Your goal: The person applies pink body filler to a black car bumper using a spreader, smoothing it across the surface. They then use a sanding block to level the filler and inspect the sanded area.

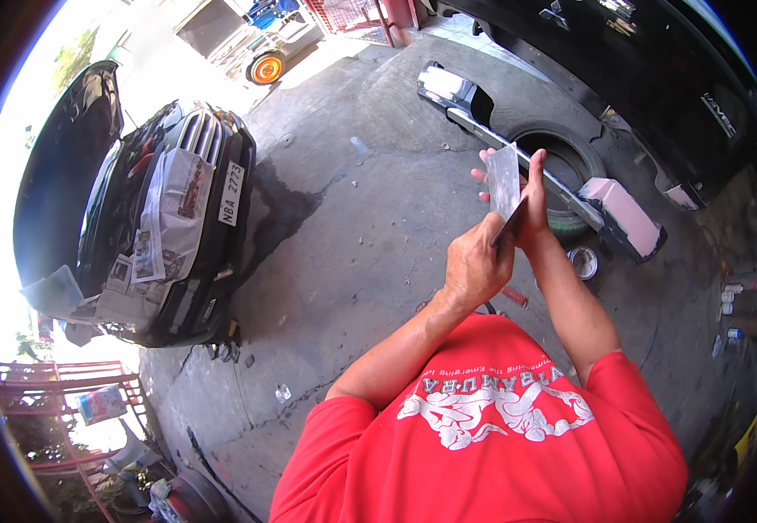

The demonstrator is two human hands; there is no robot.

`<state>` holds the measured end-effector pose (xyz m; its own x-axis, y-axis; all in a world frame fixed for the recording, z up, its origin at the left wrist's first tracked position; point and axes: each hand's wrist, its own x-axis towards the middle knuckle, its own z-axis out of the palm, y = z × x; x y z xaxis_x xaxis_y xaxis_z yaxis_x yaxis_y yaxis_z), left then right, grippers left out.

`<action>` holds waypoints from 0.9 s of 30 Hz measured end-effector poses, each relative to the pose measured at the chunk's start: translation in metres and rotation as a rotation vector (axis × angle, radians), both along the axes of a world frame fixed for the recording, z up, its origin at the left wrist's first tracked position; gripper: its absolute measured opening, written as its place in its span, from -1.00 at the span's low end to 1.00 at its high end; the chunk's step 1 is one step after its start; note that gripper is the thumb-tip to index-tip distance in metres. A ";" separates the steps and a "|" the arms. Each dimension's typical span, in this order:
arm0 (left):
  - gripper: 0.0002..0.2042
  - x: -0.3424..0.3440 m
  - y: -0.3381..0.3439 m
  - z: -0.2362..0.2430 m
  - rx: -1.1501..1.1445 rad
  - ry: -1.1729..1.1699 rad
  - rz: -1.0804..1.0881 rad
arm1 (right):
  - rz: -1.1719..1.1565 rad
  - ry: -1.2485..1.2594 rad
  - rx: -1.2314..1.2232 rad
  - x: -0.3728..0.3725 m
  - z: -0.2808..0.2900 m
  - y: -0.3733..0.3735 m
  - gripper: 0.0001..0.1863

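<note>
My left hand (476, 268) is closed on a thin dark flat blade (509, 221), whose handle end is hidden in the fingers. Against my right hand (531, 209) rests a thin grey rectangular plate (504, 181); the thumb stands up on one side and the fingertips show past the other edge. The blade is close to the lower end of the plate, and I cannot tell whether they touch. Just beyond my hands, a bumper (562, 191) with pinkish and white end pieces lies across a black tire (588, 150). An uncovered round can (583, 262) sits beside the tire.
At left stands a dark car (237, 161) with raised hood and newspaper (165, 209) over its front. Another dark vehicle (631, 61) is at upper right. A red rod-shaped object (514, 296) lies near my right forearm. A red metal rack (60, 401) stands lower left.
</note>
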<state>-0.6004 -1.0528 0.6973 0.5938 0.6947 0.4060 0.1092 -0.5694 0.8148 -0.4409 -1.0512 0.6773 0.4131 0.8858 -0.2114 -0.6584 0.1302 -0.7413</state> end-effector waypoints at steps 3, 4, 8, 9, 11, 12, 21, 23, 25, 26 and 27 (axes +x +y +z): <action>-0.93 0.009 0.025 -0.010 0.240 -0.019 0.131 | 0.026 -0.018 0.000 -0.034 -0.009 -0.009 0.01; -0.91 0.010 0.034 -0.012 0.137 -0.009 0.199 | -0.019 -0.130 -0.037 -0.051 -0.014 -0.011 -0.06; -0.89 0.002 0.032 -0.015 0.015 0.027 0.152 | 0.002 -0.067 -0.072 -0.048 -0.012 -0.009 -0.15; -0.89 0.000 0.023 -0.015 0.031 -0.012 0.094 | -0.015 -0.098 -0.089 -0.038 -0.009 -0.005 -0.09; -0.90 -0.001 0.014 -0.015 0.069 0.011 -0.058 | -0.052 -0.007 -0.087 -0.025 -0.005 -0.001 -0.03; -0.89 -0.001 0.016 -0.015 0.072 0.012 0.043 | -0.079 -0.041 -0.061 -0.023 -0.004 -0.001 -0.02; -0.90 -0.006 0.031 -0.015 -0.060 0.029 0.015 | 0.025 -0.043 0.007 -0.036 -0.019 -0.006 -0.14; -0.90 -0.006 0.022 -0.017 0.060 0.000 0.053 | 0.062 0.060 -0.023 -0.025 -0.019 -0.002 -0.09; -0.90 -0.005 0.023 -0.023 -0.043 0.033 0.115 | 0.081 -0.047 -0.029 -0.024 -0.020 -0.002 -0.15; -0.90 -0.004 0.030 -0.026 -0.104 0.017 0.185 | 0.146 -0.132 -0.057 -0.031 -0.021 -0.006 -0.19; -0.91 -0.004 0.038 -0.029 -0.066 -0.002 0.232 | 0.162 -0.193 -0.056 -0.036 -0.022 -0.010 -0.25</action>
